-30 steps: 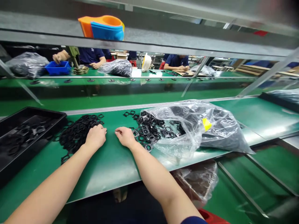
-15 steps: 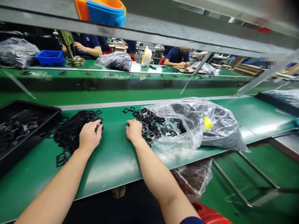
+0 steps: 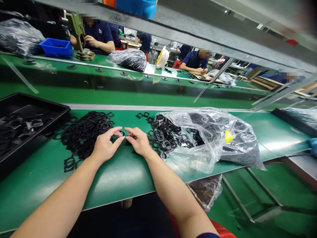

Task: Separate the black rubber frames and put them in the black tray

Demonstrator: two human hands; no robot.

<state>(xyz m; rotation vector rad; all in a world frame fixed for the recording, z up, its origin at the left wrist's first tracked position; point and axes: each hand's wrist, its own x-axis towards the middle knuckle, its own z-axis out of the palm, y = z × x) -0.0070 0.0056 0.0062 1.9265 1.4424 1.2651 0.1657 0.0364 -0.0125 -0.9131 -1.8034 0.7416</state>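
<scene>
My left hand and my right hand meet fingertip to fingertip above the green bench, between two heaps. Pinched in the left fingers is a small black plastic piece, mostly covered by them. The right thumb and fingers are bent together at the same spot; some dark material shows beneath them, too hidden to name. Beside the left hand lies a heap of black plastic frames with round holes. To the right of my right hand, similar loose frames spill from the mouth of a clear plastic bag with a yellow sticker.
A black tray holding more parts stands at the left. Behind the bench runs a green belt with spaced black parts. A metal shelf crosses overhead. Co-workers sit across the line, near a blue bin.
My right hand has left the edge of the loose frames by the bag and moved left to my left hand. My left hand has come slightly right with the black piece. The camera view has tilted.
</scene>
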